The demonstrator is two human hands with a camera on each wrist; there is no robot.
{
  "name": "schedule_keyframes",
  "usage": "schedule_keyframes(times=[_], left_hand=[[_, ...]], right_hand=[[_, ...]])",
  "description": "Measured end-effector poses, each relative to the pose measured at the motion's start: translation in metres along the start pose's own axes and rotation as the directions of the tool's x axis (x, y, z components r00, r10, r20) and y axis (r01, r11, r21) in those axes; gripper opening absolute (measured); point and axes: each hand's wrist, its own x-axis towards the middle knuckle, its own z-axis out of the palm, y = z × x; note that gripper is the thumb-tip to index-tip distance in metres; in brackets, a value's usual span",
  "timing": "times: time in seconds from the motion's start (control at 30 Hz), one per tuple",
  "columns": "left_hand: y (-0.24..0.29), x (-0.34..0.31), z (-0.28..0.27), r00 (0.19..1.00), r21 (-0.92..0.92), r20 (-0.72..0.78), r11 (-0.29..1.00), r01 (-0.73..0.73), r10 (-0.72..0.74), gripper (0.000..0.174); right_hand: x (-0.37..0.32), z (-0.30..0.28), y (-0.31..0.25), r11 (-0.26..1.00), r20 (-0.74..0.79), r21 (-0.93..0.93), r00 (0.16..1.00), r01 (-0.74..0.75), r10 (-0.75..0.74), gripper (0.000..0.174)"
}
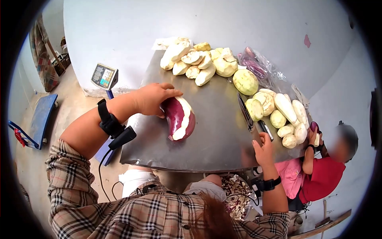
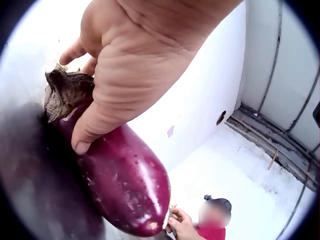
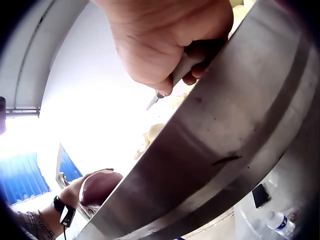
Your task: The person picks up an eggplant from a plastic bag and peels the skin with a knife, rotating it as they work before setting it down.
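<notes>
Eggplant (image 1: 175, 115), its purple skin peeled in one pale strip, is at the left part of the large metal table (image 1: 211, 137), resting on it or just above, while peeled eggplants (image 1: 225, 65) lie heaped along the far and right edges. I judge that it will feel rather heavy, firm but easy to bruise, slippery on the glossy skin and more so on the bare flesh; better you take it at the stem end. Your left hand (image 1: 153, 99) holds it there, with the thumb pressed on the skin. Your right hand (image 1: 264, 150) has its fingers curled round the handle of what seems a knife (image 1: 244, 111), whose cutting edge is hard to make out. Underneath, the eggplant is hidden from you, and your left fingertips are mostly covered behind the stem cap (image 2: 67, 92).
</notes>
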Motion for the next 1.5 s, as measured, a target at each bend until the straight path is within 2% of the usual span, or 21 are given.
schedule_keyframes(times=[0.07,0.1,0.17,0.2,0.27,0.3,0.4,0.43,0.53,0.57,0.6,0.67,0.73,0.77,0.87,0.9,1.0,1.23,1.37,1.43,1.5], left_hand=[[-0.007,0.006,0.005,0.998,0.041,0.019,0.998,-0.052,0.051,0.089],[-0.002,0.007,-0.001,0.997,-0.024,0.057,0.999,-0.047,0.048,0.084],[-0.010,0.013,0.004,0.991,-0.100,0.010,0.986,-0.135,0.137,0.083],[-0.013,0.016,0.007,0.984,-0.137,-0.016,0.974,-0.181,0.180,0.083],[-0.017,0.024,0.011,0.946,0.005,-0.114,0.952,-0.305,0.303,0.081],[-0.015,0.027,0.011,0.917,0.079,-0.155,0.930,-0.360,0.368,0.080],[-0.011,0.026,0.012,0.919,0.203,-0.276,0.952,-0.230,0.281,0.076],[-0.014,0.023,0.013,0.884,0.176,-0.383,0.961,-0.215,0.268,0.067],[-0.015,0.008,0.011,0.877,-0.119,-0.477,0.986,-0.118,0.047,0.055],[-0.012,0.002,0.012,0.856,-0.081,-0.512,0.988,-0.132,0.073,0.054],[0.004,-0.008,0.006,0.911,-0.221,-0.409,0.974,-0.041,-0.055,0.070],[0.029,-0.024,0.010,0.931,-0.066,-0.365,0.998,0.005,-0.029,0.090],[0.048,-0.029,0.017,0.960,-0.062,-0.273,0.997,0.041,-0.057,0.104],[0.049,-0.028,0.028,0.952,-0.024,-0.306,1.000,0.019,-0.025,0.103],[0.053,-0.021,0.040,0.937,-0.044,-0.341,0.997,0.059,-0.071,0.098],[0.054,-0.020,0.041,0.941,-0.137,-0.321,0.989,0.062,-0.104,0.092],[0.046,-0.018,0.042,0.947,-0.244,-0.313,0.970,-0.005,-0.074,0.089],[0.055,-0.009,0.060,0.931,-0.411,-0.344,0.873,-0.262,0.117,0.088],[0.064,0.005,0.066,0.936,-0.436,-0.299,0.846,-0.307,0.185,0.089],[0.061,0.008,0.067,0.940,-0.461,-0.280,0.831,-0.310,0.195,0.089],[0.055,0.001,0.067,0.952,-0.495,-0.274,0.829,-0.259,0.134,0.089]], right_hand=[[-0.003,0.009,0.006,0.995,-0.027,0.101,0.999,0.020,-0.017,0.034],[-0.002,0.010,0.006,0.995,-0.050,0.080,0.997,0.064,-0.060,0.034],[-0.002,0.014,0.005,0.989,-0.092,0.036,0.986,0.144,-0.141,0.036],[-0.003,0.013,0.003,0.992,-0.089,0.007,0.989,0.122,-0.121,0.036],[-0.006,0.010,0.000,0.996,-0.088,-0.054,0.993,0.077,-0.082,0.037],[-0.007,0.010,0.001,0.999,-0.094,0.000,0.995,0.044,-0.043,0.035],[-0.009,0.008,-0.003,0.999,-0.078,-0.009,0.996,0.048,-0.048,0.035],[-0.009,0.009,0.002,0.998,-0.100,-0.004,0.993,0.065,-0.065,0.033],[-0.010,0.009,0.000,0.997,-0.092,0.083,0.996,0.006,0.002,0.031],[-0.009,0.010,0.003,0.997,-0.102,0.075,0.994,0.032,-0.024,0.029],[-0.009,0.010,0.003,0.996,-0.094,0.079,0.995,0.033,-0.026,0.029],[-0.009,0.009,0.002,0.996,-0.077,0.086,0.997,0.036,-0.029,0.029],[-0.008,0.011,0.002,0.996,-0.100,0.055,0.993,0.070,-0.064,0.028],[-0.008,0.010,0.000,0.996,-0.101,0.050,0.993,0.071,-0.066,0.028],[-0.010,0.010,-0.001,0.997,-0.124,0.062,0.991,0.056,-0.048,0.027],[-0.011,0.010,-0.001,0.997,-0.135,0.066,0.990,0.040,-0.031,0.027],[-0.012,0.008,0.001,0.995,-0.159,0.097,0.987,0.034,-0.018,0.029],[-0.011,0.009,0.006,0.997,-0.178,0.054,0.983,0.055,-0.045,0.034],[-0.012,0.008,0.008,0.996,-0.204,0.030,0.976,0.084,-0.076,0.034],[-0.012,0.007,0.007,0.988,-0.183,0.144,0.983,0.052,-0.025,0.031],[-0.018,0.008,0.001,0.969,-0.146,0.246,0.989,0.010,0.026,0.029]])
